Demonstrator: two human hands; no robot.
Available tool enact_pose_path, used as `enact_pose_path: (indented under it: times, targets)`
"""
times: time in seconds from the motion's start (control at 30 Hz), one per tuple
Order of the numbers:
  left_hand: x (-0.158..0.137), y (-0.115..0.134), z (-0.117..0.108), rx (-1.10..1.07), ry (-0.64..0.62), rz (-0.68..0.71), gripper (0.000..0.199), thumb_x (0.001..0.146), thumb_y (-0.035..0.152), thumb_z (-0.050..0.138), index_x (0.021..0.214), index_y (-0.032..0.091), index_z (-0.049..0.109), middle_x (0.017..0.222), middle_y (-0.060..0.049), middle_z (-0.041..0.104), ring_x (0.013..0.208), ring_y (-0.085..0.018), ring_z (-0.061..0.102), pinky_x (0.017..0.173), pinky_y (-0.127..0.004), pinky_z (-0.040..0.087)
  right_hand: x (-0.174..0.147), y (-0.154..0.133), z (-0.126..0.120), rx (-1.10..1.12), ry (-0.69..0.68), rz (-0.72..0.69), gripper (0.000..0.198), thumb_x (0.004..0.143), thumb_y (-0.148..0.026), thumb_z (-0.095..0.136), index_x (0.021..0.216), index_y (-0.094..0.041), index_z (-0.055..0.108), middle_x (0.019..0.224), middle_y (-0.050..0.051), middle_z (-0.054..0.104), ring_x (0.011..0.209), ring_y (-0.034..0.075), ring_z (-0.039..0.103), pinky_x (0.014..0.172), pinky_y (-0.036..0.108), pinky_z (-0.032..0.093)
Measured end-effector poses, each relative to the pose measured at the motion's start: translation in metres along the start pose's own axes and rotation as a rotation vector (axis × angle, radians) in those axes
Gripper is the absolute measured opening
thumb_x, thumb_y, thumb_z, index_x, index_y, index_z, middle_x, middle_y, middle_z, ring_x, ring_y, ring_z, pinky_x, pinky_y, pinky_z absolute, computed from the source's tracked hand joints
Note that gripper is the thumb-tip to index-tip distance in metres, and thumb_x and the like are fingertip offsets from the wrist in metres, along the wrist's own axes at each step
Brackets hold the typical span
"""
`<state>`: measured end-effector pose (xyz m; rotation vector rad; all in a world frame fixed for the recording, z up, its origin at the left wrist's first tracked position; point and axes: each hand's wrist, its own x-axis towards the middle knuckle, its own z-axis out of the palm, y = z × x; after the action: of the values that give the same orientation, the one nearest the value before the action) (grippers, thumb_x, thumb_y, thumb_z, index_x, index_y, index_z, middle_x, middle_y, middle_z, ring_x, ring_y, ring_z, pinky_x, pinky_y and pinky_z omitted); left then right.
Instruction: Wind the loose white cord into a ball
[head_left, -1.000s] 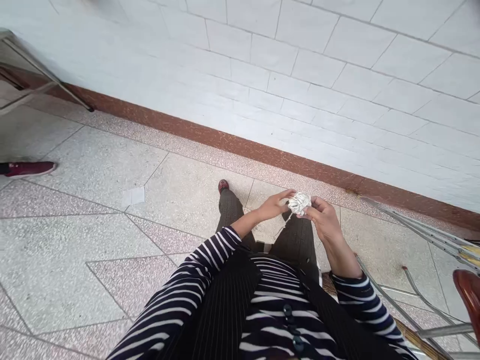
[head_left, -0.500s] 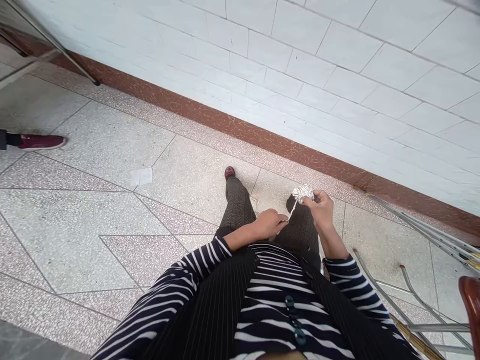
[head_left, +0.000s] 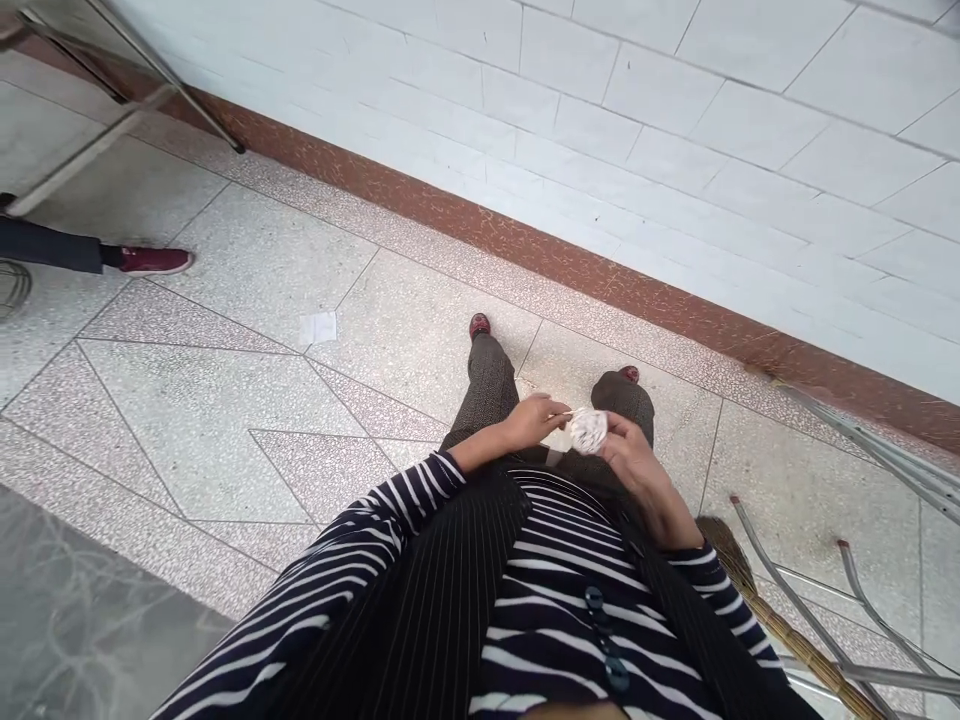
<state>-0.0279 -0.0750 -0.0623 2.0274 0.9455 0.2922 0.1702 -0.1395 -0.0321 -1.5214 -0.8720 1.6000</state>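
A small bundle of white cord (head_left: 589, 431) is in front of my waist, between my two hands. My right hand (head_left: 636, 458) grips its right side with thumb and fingers. From the left, my left hand (head_left: 536, 421) pinches a strand of the cord close to the bundle. The fingertips of both hands are near each other, and the bundle looks slightly blurred. Below lie my trouser legs (head_left: 491, 385) and the tiled floor.
A white tiled wall (head_left: 600, 130) with a brown skirting runs ahead. Metal legs of furniture (head_left: 795, 600) and a broom (head_left: 810, 645) stand at my right. Another person's red shoe (head_left: 157, 261) is at the left, near a metal frame (head_left: 161, 75). A white paper (head_left: 319, 327) lies on the floor.
My right hand has brought the cord bundle down and left, close to my left hand. The stretch of cord between the hands is shorter. The view has shifted left.
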Motion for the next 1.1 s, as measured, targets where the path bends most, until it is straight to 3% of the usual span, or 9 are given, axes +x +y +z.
enact_pose_path:
  times: [0.13, 0.27, 0.4, 0.53, 0.63, 0.77, 0.87, 1.0, 1.1]
  targets:
    - [-0.013, 0.013, 0.030, -0.293, -0.213, -0.094, 0.035, 0.099, 0.030, 0.051, 0.071, 0.015, 0.066, 0.067, 0.002, 0.067, 0.062, -0.010, 0.057, 0.067, -0.019, 0.041, 0.019, -0.006, -0.028, 0.081, 0.221, -0.042, 0.036, 0.067, -0.051, 0.069, 0.088, -0.022, 0.065, 0.097, 0.006, 0.074, 0.087, 0.023, 0.070, 0.073, 0.037, 0.061]
    - [-0.017, 0.025, 0.031, -0.048, -0.228, -0.031, 0.031, 0.097, 0.026, 0.054, 0.070, 0.016, 0.065, 0.066, 0.001, 0.067, 0.064, -0.012, 0.059, 0.070, -0.021, 0.042, 0.042, 0.004, -0.036, 0.017, 0.333, -0.066, 0.036, 0.061, -0.046, 0.076, 0.082, -0.022, 0.060, 0.088, 0.003, 0.071, 0.085, 0.021, 0.067, 0.076, 0.034, 0.059]
    - [-0.008, 0.022, 0.010, 0.288, -0.097, 0.136, 0.027, 0.098, 0.024, 0.052, 0.079, 0.017, 0.069, 0.074, -0.005, 0.071, 0.074, -0.018, 0.065, 0.103, -0.035, 0.042, 0.037, 0.023, -0.018, -0.077, 0.169, 0.006, 0.034, 0.045, -0.027, 0.087, 0.069, -0.020, 0.063, 0.063, -0.002, 0.064, 0.064, 0.017, 0.059, 0.063, 0.029, 0.053]
    - [0.011, 0.008, -0.009, 0.281, -0.038, 0.188, 0.022, 0.099, 0.023, 0.053, 0.087, 0.018, 0.071, 0.081, -0.004, 0.074, 0.082, -0.017, 0.067, 0.114, -0.040, 0.033, 0.015, 0.028, -0.006, -0.026, -0.102, 0.084, 0.032, 0.045, -0.029, 0.088, 0.069, -0.018, 0.069, 0.068, 0.002, 0.071, 0.062, 0.019, 0.064, 0.059, 0.031, 0.054]
    - [0.026, 0.002, -0.014, 0.076, -0.017, 0.114, 0.023, 0.099, 0.027, 0.053, 0.087, 0.018, 0.071, 0.083, -0.003, 0.074, 0.081, -0.016, 0.066, 0.096, -0.031, 0.043, 0.009, 0.011, -0.015, 0.080, -0.079, 0.041, 0.040, 0.052, -0.045, 0.083, 0.083, -0.021, 0.071, 0.084, 0.005, 0.076, 0.074, 0.023, 0.070, 0.062, 0.035, 0.058]
    - [0.037, 0.010, -0.010, -0.239, -0.033, 0.019, 0.030, 0.098, 0.032, 0.052, 0.080, 0.015, 0.069, 0.077, -0.002, 0.072, 0.071, -0.012, 0.061, 0.071, -0.022, 0.042, 0.024, -0.021, -0.036, 0.137, 0.106, -0.086, 0.052, 0.060, -0.061, 0.071, 0.098, -0.025, 0.067, 0.107, 0.007, 0.075, 0.096, 0.027, 0.071, 0.072, 0.040, 0.061]
    - [0.036, 0.022, -0.009, -0.365, -0.153, -0.014, 0.032, 0.096, 0.036, 0.053, 0.078, 0.014, 0.067, 0.064, 0.001, 0.067, 0.056, -0.009, 0.051, 0.060, -0.020, 0.036, 0.043, -0.031, -0.043, 0.045, 0.255, -0.152, 0.043, 0.064, -0.053, 0.072, 0.094, -0.024, 0.061, 0.106, 0.007, 0.072, 0.102, 0.027, 0.067, 0.081, 0.041, 0.058]
    - [0.035, 0.029, -0.020, -0.121, -0.229, 0.046, 0.034, 0.094, 0.028, 0.054, 0.063, 0.015, 0.061, 0.057, 0.001, 0.062, 0.054, -0.009, 0.049, 0.061, -0.022, 0.036, 0.059, -0.016, -0.035, -0.167, 0.389, -0.147, 0.039, 0.053, -0.033, 0.080, 0.082, -0.023, 0.056, 0.092, 0.006, 0.067, 0.101, 0.028, 0.060, 0.085, 0.040, 0.051]
    - [0.038, 0.026, -0.031, 0.207, -0.170, 0.106, 0.029, 0.092, 0.023, 0.057, 0.065, 0.017, 0.064, 0.064, -0.001, 0.068, 0.062, -0.013, 0.055, 0.076, -0.026, 0.042, 0.057, 0.002, -0.025, -0.227, 0.281, -0.092, 0.032, 0.053, -0.034, 0.079, 0.072, -0.022, 0.056, 0.081, 0.005, 0.065, 0.093, 0.027, 0.061, 0.079, 0.037, 0.049]
